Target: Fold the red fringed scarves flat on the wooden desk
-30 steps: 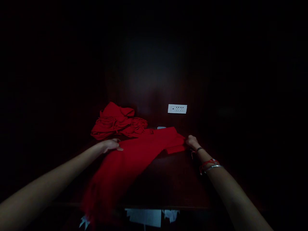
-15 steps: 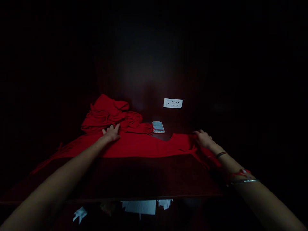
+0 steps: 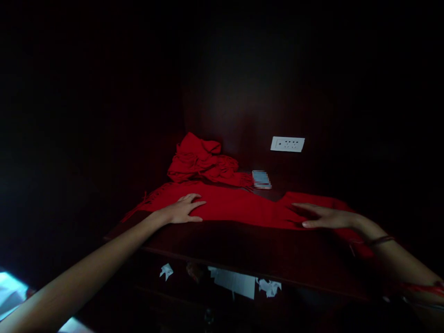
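Note:
A red fringed scarf point(image 3: 236, 203) lies stretched across a dark wooden shelf point(image 3: 243, 249). On its left part rests my left hand point(image 3: 185, 209), fingers spread, near the front edge of the cloth. My right hand point(image 3: 322, 216) lies over the right part of the scarf, its fingers apart and the thumb toward the front. Behind the left hand sits a crumpled heap of red fringed cloth point(image 3: 199, 162). The right end of the scarf is partly hidden by my forearm and by shadow.
A phone point(image 3: 261, 179) lies behind the scarf, close to the heap's fringe. On the back wall is a white socket plate point(image 3: 287, 144). Below the shelf edge, pale papers point(image 3: 236, 282) and crumpled white scraps point(image 3: 269, 287) show. Dark walls surround the shelf.
The view has turned left, so things appear farther right. My left hand has moved from beside the heap toward the scarf's front edge. My right hand has come inward from the scarf's end.

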Demonstrator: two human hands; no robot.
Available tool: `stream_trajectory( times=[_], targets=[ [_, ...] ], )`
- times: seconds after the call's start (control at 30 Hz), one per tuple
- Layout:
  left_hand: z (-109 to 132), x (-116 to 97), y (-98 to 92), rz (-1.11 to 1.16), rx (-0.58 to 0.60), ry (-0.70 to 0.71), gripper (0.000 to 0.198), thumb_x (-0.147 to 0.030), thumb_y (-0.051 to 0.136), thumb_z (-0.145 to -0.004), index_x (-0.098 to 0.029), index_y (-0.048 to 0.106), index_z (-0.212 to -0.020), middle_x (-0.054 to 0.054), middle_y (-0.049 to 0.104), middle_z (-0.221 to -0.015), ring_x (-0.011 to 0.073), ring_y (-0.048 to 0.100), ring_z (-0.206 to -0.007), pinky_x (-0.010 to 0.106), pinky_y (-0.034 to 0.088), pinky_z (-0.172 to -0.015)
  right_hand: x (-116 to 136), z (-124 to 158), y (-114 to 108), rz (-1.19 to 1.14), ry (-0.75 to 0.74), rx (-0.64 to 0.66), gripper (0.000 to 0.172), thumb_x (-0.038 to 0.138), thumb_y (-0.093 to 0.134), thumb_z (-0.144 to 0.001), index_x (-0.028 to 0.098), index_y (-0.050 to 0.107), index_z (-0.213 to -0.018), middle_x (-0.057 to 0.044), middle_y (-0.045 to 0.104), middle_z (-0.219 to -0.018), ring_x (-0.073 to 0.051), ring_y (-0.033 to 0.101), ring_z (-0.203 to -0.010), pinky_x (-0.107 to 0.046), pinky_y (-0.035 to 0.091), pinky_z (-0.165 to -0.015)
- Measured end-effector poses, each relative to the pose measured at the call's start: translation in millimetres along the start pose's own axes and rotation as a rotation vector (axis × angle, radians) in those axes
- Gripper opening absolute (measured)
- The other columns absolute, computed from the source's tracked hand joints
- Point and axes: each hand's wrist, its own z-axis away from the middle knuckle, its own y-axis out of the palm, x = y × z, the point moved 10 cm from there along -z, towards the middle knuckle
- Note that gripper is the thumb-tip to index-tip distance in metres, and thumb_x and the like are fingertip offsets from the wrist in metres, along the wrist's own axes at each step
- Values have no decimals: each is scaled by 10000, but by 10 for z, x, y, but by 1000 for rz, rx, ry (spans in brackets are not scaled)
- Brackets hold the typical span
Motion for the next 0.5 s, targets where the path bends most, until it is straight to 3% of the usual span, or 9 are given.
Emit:
stream_trajectory(
  times=[0.1, 0.17, 0.27, 0.37, 0.43, 0.5],
  targets=[
    [47, -196, -96, -119, -4, 139, 545, -352, 413, -757, -267, 243, -1267, 89, 332, -1266, 227, 381, -1095, 331, 326, -872, -418, 172, -100, 196, 245, 33, 851, 360, 632, -527, 238, 248, -1277, -98, 229, -1329, -335, 185, -1191, -509, 253, -900],
    [-11, -276, -94, -188, 17, 194, 574, -175, 397, -739, -285, 219, -1273, 73, 383, -1234, 208, 453, -1024, 309, 363, -826, -708, 277, -211, 349, 435, -46, 772, 257, 611, -549, 233, 301, -1255, -131, 209, -1328, -395, 130, -1182, -615, 234, -813],
    [-183, -283, -92, -205, 5, 239, 621, -46, 350, -687, -285, 272, -1255, 50, 450, -1182, 180, 495, -968, 279, 371, -807, -760, 272, -237, 413, 362, -158, 531, 181, 506, -646, 237, 431, -1169, -115, 248, -1312, -356, 158, -1183, -573, 277, -799],
    [-375, -70, -195, -116, -49, 187, 518, -60, 353, -674, -218, 435, -1160, 30, 521, -1099, 156, 486, -969, 236, 330, -855, -648, 242, -354, 355, 231, -292, 339, 133, 414, -699, 185, 552, -1004, -95, 441, -1178, -257, 325, -1121, -416, 313, -856],
    [-466, 207, -346, -22, -75, 84, 437, -88, 362, -678, -173, 502, -1082, 6, 549, -1055, 137, 475, -964, 202, 307, -870, -598, 283, -627, 248, 224, -459, 300, 128, 367, -719, 156, 555, -951, -80, 562, -986, -194, 480, -949, -310, 364, -804],
    [-504, 538, -560, 87, -104, -50, 409, -109, 374, -681, -131, 500, -1070, -15, 553, -1050, 123, 467, -954, 183, 307, -863, -583, 399, -999, 128, 254, -675, 280, 149, 362, -724, 149, 538, -942, -62, 591, -867, -166, 528, -797, -263, 393, -725]
  ],
)
